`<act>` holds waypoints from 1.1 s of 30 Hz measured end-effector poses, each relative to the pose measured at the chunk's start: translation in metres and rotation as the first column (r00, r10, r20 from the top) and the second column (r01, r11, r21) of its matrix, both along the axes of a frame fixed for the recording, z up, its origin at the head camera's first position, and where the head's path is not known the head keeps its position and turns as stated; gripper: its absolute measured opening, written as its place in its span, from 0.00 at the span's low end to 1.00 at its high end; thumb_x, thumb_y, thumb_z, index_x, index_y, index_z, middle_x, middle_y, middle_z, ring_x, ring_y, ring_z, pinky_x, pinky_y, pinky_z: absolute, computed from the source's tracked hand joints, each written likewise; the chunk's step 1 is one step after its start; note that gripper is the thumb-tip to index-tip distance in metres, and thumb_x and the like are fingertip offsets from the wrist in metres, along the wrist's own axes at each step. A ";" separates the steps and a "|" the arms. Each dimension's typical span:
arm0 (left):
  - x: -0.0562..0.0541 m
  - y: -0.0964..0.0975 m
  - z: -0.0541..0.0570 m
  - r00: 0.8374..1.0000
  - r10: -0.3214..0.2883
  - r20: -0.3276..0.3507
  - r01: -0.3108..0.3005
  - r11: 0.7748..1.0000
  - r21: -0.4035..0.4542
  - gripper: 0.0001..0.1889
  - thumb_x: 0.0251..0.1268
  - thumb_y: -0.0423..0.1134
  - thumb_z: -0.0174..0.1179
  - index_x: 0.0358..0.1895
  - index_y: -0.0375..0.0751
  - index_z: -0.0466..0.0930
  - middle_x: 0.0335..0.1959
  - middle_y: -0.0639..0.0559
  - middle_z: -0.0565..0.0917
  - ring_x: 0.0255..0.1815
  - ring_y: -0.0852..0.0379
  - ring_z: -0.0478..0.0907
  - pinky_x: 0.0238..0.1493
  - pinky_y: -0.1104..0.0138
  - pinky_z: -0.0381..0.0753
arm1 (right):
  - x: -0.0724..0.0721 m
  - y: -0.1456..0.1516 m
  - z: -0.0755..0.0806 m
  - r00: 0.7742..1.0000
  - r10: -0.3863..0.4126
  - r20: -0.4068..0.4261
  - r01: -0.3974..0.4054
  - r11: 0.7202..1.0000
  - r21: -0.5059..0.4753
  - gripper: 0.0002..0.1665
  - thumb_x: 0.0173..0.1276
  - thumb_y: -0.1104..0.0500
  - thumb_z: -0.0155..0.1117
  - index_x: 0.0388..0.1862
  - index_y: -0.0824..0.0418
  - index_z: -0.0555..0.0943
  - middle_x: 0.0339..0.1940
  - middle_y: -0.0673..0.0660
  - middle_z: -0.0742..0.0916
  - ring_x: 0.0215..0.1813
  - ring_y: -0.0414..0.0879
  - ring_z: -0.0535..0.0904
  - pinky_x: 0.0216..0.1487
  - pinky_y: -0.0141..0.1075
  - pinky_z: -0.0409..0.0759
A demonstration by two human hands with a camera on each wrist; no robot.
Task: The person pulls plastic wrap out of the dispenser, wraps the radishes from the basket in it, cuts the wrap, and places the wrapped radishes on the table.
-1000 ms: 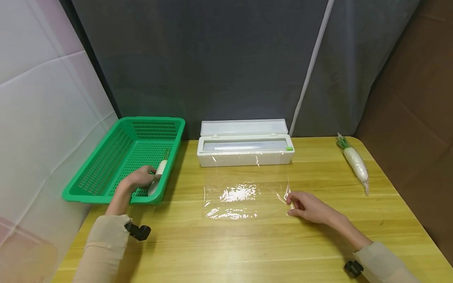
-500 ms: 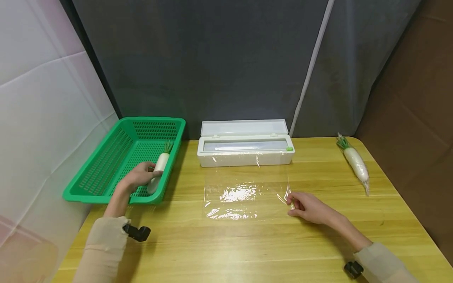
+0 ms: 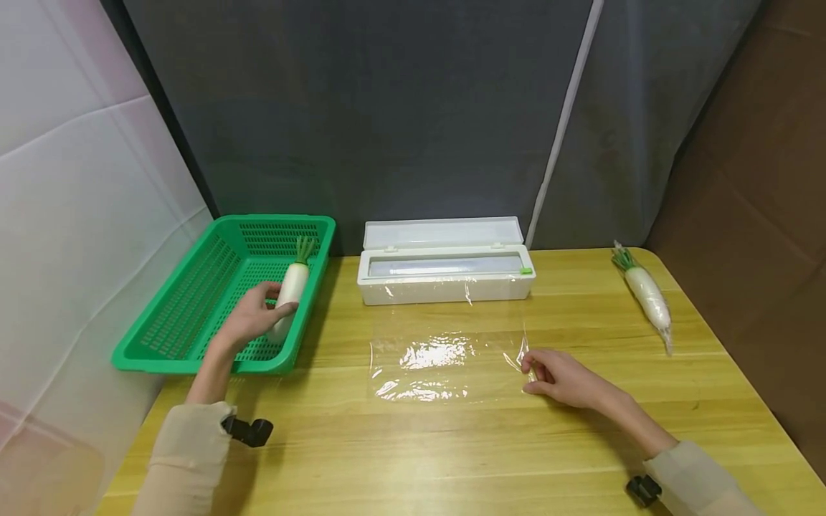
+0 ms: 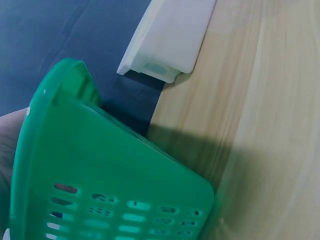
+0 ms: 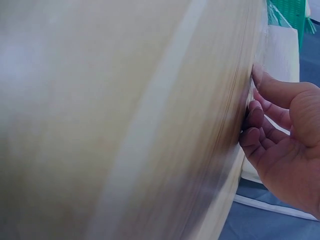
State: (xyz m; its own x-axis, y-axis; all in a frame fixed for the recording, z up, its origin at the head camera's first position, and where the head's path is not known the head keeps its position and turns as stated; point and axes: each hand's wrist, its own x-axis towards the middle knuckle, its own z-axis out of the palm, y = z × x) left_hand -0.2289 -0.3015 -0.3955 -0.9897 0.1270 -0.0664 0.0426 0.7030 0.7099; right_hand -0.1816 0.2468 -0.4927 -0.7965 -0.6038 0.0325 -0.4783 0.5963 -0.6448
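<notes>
A white radish [image 3: 292, 284] with trimmed green stalks leans up inside the green plastic basket [image 3: 122, 356]. My left hand [image 3: 252, 315] grips its lower part, thumb on the near side and fingers behind; in the left wrist view the basket's wall [image 4: 115, 155] hides most of that hand. A sheet of clear cling film [image 3: 435, 358] runs from the white dispenser box [image 3: 445, 290] down over the wooden table. At the film's right edge my right hand [image 3: 564, 376] pinches it between thumb and fingers, and the right wrist view shows that hand [image 5: 285, 130] close to the tabletop.
The dispenser's lid [image 3: 444, 231] stands raised at the back, with a small green slider [image 3: 526, 271] on its right end. A second radish [image 3: 649, 297], wrapped in film, lies at the right rear of the table [image 3: 413, 459]. A dark curtain [image 3: 374, 107] hangs behind.
My left hand has lifted the radish upward within the basket, so its stalks and more of its white body show. My right hand keeps its place at the film's edge.
</notes>
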 end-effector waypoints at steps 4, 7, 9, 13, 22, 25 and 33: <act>0.001 0.002 0.004 0.997 0.017 -0.078 -0.019 1.000 -0.017 0.34 0.76 0.45 0.58 0.71 0.21 0.59 0.63 0.23 0.71 0.56 0.29 0.76 0.42 0.51 0.83 | 0.000 0.000 -0.001 1.000 0.001 -0.009 -0.001 1.000 0.000 0.13 0.66 0.59 0.73 0.42 0.57 0.77 0.24 0.45 0.73 0.27 0.36 0.68 0.31 0.31 0.69; 0.003 0.005 0.009 0.994 0.023 -0.108 -0.026 0.999 -0.021 0.35 0.75 0.46 0.59 0.71 0.23 0.60 0.63 0.24 0.71 0.56 0.29 0.77 0.41 0.51 0.83 | 0.000 0.000 -0.001 1.000 0.000 -0.010 0.000 1.000 -0.001 0.13 0.66 0.59 0.73 0.42 0.57 0.76 0.24 0.45 0.73 0.28 0.36 0.68 0.31 0.31 0.69; 0.004 0.006 0.012 0.993 0.022 -0.119 -0.025 0.999 -0.025 0.35 0.75 0.47 0.59 0.71 0.24 0.60 0.63 0.25 0.71 0.56 0.29 0.77 0.42 0.50 0.83 | 0.000 0.000 -0.001 1.000 -0.002 -0.010 0.002 1.000 -0.001 0.13 0.66 0.59 0.73 0.42 0.57 0.76 0.24 0.45 0.73 0.28 0.36 0.68 0.31 0.31 0.69; 0.007 0.010 0.018 0.991 0.019 -0.136 -0.022 0.999 -0.024 0.35 0.75 0.47 0.60 0.72 0.25 0.61 0.64 0.26 0.71 0.59 0.29 0.75 0.46 0.45 0.81 | 0.000 -0.001 -0.001 1.000 -0.003 -0.010 0.003 1.000 -0.004 0.13 0.66 0.59 0.73 0.41 0.57 0.76 0.24 0.45 0.73 0.27 0.36 0.68 0.31 0.31 0.69; 0.011 0.021 0.031 0.984 0.013 -0.175 -0.019 0.999 -0.032 0.35 0.74 0.48 0.60 0.73 0.28 0.61 0.67 0.28 0.70 0.61 0.31 0.73 0.48 0.43 0.80 | 0.000 0.000 -0.001 1.000 -0.001 -0.012 0.001 1.000 -0.006 0.13 0.65 0.59 0.74 0.41 0.57 0.76 0.24 0.45 0.73 0.27 0.35 0.67 0.31 0.31 0.69; 0.013 0.027 0.035 0.982 0.012 -0.188 -0.015 1.000 -0.014 0.35 0.73 0.47 0.61 0.73 0.29 0.61 0.68 0.30 0.70 0.61 0.31 0.73 0.48 0.42 0.80 | 0.000 0.000 -0.001 1.000 0.000 -0.007 0.000 1.000 -0.005 0.13 0.66 0.58 0.74 0.41 0.57 0.76 0.24 0.45 0.73 0.28 0.35 0.67 0.31 0.31 0.69; 0.017 0.042 0.044 0.972 -0.014 -0.234 0.016 1.000 0.008 0.34 0.72 0.44 0.63 0.73 0.30 0.63 0.68 0.31 0.71 0.61 0.31 0.74 0.49 0.41 0.81 | 0.000 -0.001 0.000 1.000 0.005 -0.010 -0.006 1.000 -0.010 0.14 0.65 0.58 0.74 0.41 0.57 0.76 0.24 0.45 0.73 0.27 0.36 0.67 0.31 0.31 0.69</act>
State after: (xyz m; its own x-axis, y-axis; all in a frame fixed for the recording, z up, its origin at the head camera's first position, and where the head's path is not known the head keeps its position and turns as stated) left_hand -0.2119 -0.2595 -0.3513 -0.9755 0.1416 0.1681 0.2189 0.6943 0.6856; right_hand -0.1813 0.2460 -0.4930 -0.7928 -0.6077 0.0462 -0.4877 0.5871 -0.6461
